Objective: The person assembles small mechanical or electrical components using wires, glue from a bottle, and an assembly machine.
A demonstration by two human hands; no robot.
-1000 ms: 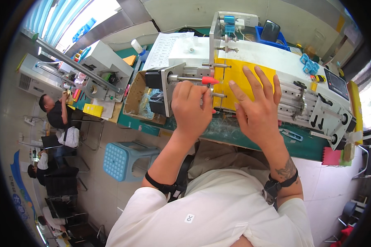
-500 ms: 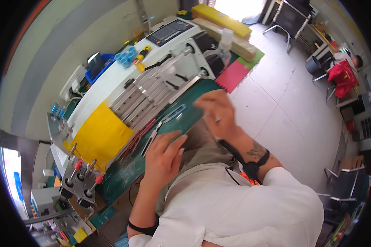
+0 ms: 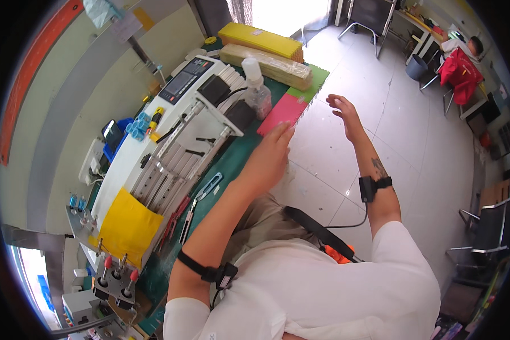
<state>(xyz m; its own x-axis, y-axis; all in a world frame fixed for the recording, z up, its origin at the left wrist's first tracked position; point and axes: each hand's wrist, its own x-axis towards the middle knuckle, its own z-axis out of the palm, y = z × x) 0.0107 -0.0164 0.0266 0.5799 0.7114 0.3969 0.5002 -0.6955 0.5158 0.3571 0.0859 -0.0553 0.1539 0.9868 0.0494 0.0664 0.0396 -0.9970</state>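
Observation:
My left hand (image 3: 269, 154) is stretched forward, fingers extended, its tips at the near corner of a pink sheet (image 3: 281, 116). Whether they touch it I cannot tell. Out over the floor to the right, my right hand (image 3: 344, 115) is raised with its fingers apart and nothing in it. A green sheet (image 3: 307, 85) with a toothed edge adjoins the pink one. Behind my left forearm, a blue-handled utility knife (image 3: 209, 186), a slim dark cutter (image 3: 187, 224) and red-handled pliers (image 3: 175, 220) lie on the green work mat (image 3: 232, 164).
A white machine (image 3: 133, 164) with a control panel and metal rails fills the bench's left side, a yellow cloth (image 3: 127, 224) over its near end. A clear spray bottle (image 3: 257, 93), a wrapped block (image 3: 266, 65) and yellow sheets (image 3: 260, 41) stand farther back. A person in red (image 3: 462, 73) sits far right.
My left hand has reached forward from beside the cutter to the pink sheet's edge. My right hand has swung outward to the right, its fingers now spread. The view has shifted too.

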